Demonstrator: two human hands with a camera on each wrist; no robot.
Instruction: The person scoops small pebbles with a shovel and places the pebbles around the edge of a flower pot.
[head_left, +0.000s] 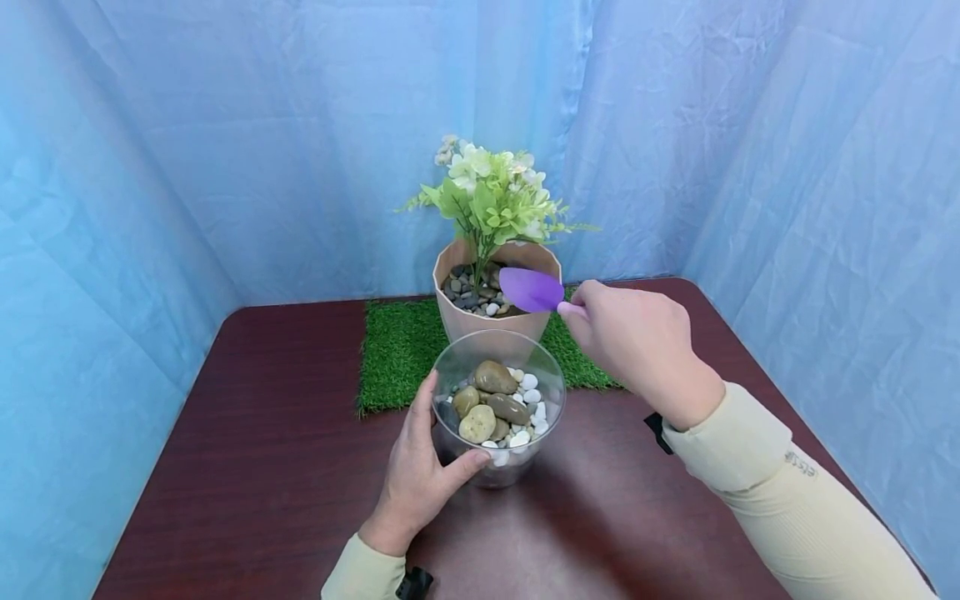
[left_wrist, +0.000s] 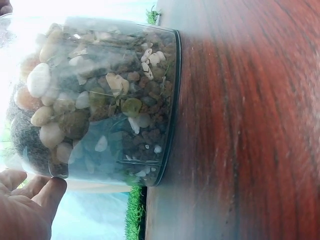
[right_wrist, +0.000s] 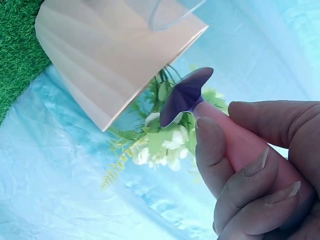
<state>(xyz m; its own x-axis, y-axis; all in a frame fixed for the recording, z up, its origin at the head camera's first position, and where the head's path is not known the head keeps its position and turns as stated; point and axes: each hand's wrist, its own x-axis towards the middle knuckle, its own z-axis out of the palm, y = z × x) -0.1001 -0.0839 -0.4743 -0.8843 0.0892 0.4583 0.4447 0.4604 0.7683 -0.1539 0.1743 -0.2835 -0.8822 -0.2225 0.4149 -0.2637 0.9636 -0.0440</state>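
My right hand (head_left: 637,333) grips the pink handle (right_wrist: 240,135) of a small garden trowel. Its purple blade (head_left: 531,289) is over the near right side of the flowerpot (head_left: 491,321), which holds pebbles and a leafy plant with white flowers (head_left: 498,187). With thumb and fingers around its upper side, my left hand (head_left: 420,475) holds a clear container (left_wrist: 107,145) standing on the table. Large brown stones (head_left: 495,377) and white pebbles (head_left: 532,396) fill the top of the container. Through its wall, smaller reddish gravel shows near the bottom in the left wrist view.
The flowerpot stands on a rectangle of artificial grass (head_left: 397,354) toward the back of the dark red wooden table (head_left: 277,467). Light blue curtains (head_left: 322,150) hang behind the table and along both sides.
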